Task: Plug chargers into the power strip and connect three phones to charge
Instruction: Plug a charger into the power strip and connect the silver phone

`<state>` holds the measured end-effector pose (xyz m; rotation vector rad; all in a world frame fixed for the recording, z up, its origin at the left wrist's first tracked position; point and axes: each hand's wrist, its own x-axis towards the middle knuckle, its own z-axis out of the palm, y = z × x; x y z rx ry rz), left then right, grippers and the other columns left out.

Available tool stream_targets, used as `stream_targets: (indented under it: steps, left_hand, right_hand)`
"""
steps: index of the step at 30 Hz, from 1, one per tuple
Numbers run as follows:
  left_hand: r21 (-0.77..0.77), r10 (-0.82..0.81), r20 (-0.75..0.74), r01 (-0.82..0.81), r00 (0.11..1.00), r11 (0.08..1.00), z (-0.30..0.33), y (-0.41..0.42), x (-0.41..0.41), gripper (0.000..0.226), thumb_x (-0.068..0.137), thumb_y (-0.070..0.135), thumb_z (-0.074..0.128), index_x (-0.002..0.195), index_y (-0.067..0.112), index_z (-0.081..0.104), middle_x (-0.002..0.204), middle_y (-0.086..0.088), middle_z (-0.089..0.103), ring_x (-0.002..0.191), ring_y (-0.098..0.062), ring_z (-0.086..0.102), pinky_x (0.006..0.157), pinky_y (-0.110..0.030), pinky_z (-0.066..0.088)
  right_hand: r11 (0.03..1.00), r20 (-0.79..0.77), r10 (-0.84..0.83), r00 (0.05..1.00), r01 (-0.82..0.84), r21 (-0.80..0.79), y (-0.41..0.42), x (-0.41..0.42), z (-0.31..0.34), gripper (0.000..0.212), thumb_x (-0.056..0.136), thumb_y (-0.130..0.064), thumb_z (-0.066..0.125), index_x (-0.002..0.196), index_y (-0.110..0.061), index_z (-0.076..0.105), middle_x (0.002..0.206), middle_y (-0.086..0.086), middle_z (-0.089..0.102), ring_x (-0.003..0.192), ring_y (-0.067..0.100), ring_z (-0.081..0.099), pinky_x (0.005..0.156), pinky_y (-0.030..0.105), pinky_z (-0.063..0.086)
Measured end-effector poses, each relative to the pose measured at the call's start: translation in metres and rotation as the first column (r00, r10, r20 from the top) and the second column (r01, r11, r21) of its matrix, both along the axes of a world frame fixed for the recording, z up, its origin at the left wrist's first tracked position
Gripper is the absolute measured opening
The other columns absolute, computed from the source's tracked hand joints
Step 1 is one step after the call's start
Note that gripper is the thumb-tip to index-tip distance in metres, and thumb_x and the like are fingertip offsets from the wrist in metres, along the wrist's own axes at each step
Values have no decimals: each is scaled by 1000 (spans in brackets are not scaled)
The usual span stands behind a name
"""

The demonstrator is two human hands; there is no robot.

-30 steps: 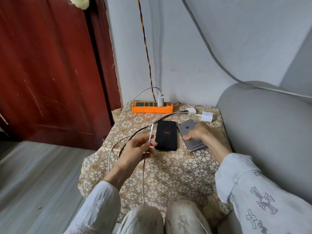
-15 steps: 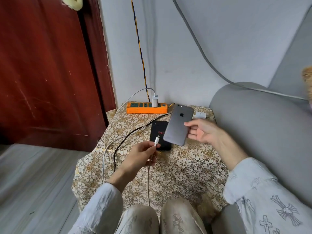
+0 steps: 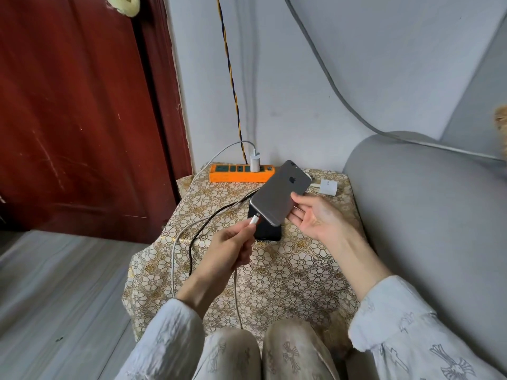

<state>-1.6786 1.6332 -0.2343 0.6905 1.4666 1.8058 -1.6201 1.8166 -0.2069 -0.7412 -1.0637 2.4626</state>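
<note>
both forearms reach up into view from the bottom edge, each in a pale sleeve that stops short of the wrist. the left hand (image 3: 233, 248) sits a little left of centre with its back toward the camera; its fingers (image 3: 245, 235) are curled and pinch a white cable plug (image 3: 253, 221), which points toward 1 o'clock and meets the lower edge of a grey phone (image 3: 281, 192). the left forearm runs down toward 7 o'clock. the right hand (image 3: 318, 218) lies at 3 o'clock of the left one, palm turned up and to the left, thumb and fingertips gripping the phone's right side and holding it raised and tilted. the right forearm slopes down toward 5 o'clock.
</note>
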Motion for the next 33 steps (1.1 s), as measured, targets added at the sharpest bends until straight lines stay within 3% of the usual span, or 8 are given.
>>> stream_targets:
  steps: [5, 9, 16, 19, 22, 24, 30, 33]
  left_hand:
    - [-2, -19, -27, 19, 999, 1000, 0, 0, 2, 13, 93, 20, 48, 92, 8, 53, 56, 6, 38, 46, -6, 30, 42, -14, 26]
    - [6, -20, -15, 20, 1000, 1000, 0, -3, 2, 25, 93, 20, 47, 72, 12, 57, 55, 5, 38, 46, -6, 30, 42, -14, 26]
    - [-1, -19, -52, 19, 998, 1000, 2, -3, 4, 20, 93, 19, 47, 77, 9, 54, 55, 5, 34, 46, -7, 28, 42, -14, 24]
    - [12, -16, -49, 17, 999, 1000, 3, -4, 4, 31, 94, 17, 46, 70, 21, 65, 56, 4, 32, 45, -6, 27, 41, -14, 24]
    - [37, -7, -30, 8, 1000, 999, 3, -5, 4, 25, 94, 14, 45, 106, 17, 67, 57, 5, 30, 47, -5, 28, 41, -14, 25]
    - [38, -1, -30, 2, 1000, 999, 1, -6, 2, 28, 93, 14, 45, 116, 16, 62, 56, 6, 30, 47, -5, 29, 42, -13, 28]
    - [25, 13, -61, -12, 998, 1000, -1, -7, 0, 29, 94, 15, 45, 116, 18, 62, 55, 8, 30, 47, -5, 29, 42, -13, 29]
    - [1, 34, -95, -34, 995, 999, 1, -7, 1, 26, 94, 16, 45, 105, 20, 68, 55, 8, 30, 46, -6, 28, 42, -13, 27]
  right_hand:
    - [1000, -25, 10, 1000, -9, 4, -5, 0, 3, 16, 84, 3, 53, 94, -7, 57, 91, 10, 66, 84, 22, 64, 58, 30, 53]
    - [1000, -42, -8, 999, 8, -16, -5, 1, 3, 18, 83, 4, 53, 96, -7, 57, 93, 11, 67, 84, 23, 64, 52, 30, 56]
    - [1000, -42, 10, 999, -9, 14, -8, -1, -1, 17, 83, 4, 53, 92, -9, 58, 78, 8, 72, 73, 19, 68, 50, 28, 55]
    - [1000, -47, 24, 999, -23, 18, -8, -3, -2, 18, 83, 4, 53, 95, -8, 57, 70, 6, 73, 70, 19, 69, 50, 28, 56]
    - [1000, -56, 16, 998, -17, -13, -8, -4, -2, 18, 83, 4, 53, 96, -8, 57, 73, 7, 73, 74, 20, 67, 49, 28, 56]
    - [999, -60, 18, 998, -20, -29, -8, -5, -2, 17, 83, 4, 52, 94, -8, 58, 79, 8, 72, 76, 20, 67, 49, 29, 56]
    - [998, -70, 38, 997, -41, -40, -8, -5, -5, 19, 82, 4, 53, 95, -9, 58, 72, 8, 74, 69, 20, 70, 50, 29, 56]
    - [999, -88, 47, 995, -47, -7, -8, -4, -5, 20, 83, 4, 52, 96, -9, 58, 73, 7, 74, 69, 19, 71, 52, 30, 56]
